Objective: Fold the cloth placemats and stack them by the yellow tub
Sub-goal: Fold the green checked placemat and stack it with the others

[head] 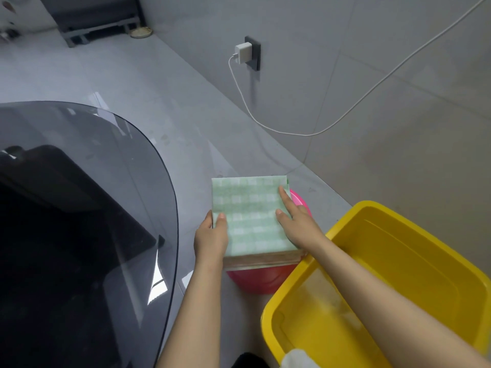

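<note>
Grey floor, head view: green mat [251, 216] tops stack [263, 257] on pink bowl [261, 281] at tub's [353, 208] 9 o'clock, left hand [211, 236] pinching its edge, right hand [296, 221] flat-fingered on top; stacking step, next likely square edges, release.

Two hands – the left hand [211, 235] and the right hand [295, 221] – both on one stack of folded placemats [252, 219], its layers too thin to count; only the top one, green checked, shows its face. One yellow tub [414, 216], one pink basin [261, 281] under the stack, one glass tabletop [87, 144], one white charger [243, 53] with one cable [305, 134]
</note>
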`<state>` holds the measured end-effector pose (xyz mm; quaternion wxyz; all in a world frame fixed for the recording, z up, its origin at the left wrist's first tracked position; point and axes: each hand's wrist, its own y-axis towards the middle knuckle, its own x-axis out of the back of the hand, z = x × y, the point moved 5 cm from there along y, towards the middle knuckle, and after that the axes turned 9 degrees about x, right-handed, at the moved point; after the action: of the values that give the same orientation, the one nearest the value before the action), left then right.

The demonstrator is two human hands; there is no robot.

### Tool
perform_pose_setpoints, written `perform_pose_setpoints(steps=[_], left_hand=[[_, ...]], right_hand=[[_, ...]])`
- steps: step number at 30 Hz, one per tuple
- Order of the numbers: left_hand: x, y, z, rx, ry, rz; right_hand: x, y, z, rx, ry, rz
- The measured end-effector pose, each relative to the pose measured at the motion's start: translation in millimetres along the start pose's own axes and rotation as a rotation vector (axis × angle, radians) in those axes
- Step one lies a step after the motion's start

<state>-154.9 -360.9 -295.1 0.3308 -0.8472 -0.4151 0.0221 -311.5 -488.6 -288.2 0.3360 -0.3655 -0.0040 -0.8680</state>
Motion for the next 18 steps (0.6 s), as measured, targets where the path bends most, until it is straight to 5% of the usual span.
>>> perform_pose_setpoints(steps=[11, 18], left_hand=[[6, -52, -38, -0.038, -0.348, 0.083], [-24, -100, -82, -0.23, -0.166, 0.247]], right_hand=[[44, -30, 25, 0.009, 0.518, 0.026], [111, -75, 30, 0.081, 0.552, -0.156]])
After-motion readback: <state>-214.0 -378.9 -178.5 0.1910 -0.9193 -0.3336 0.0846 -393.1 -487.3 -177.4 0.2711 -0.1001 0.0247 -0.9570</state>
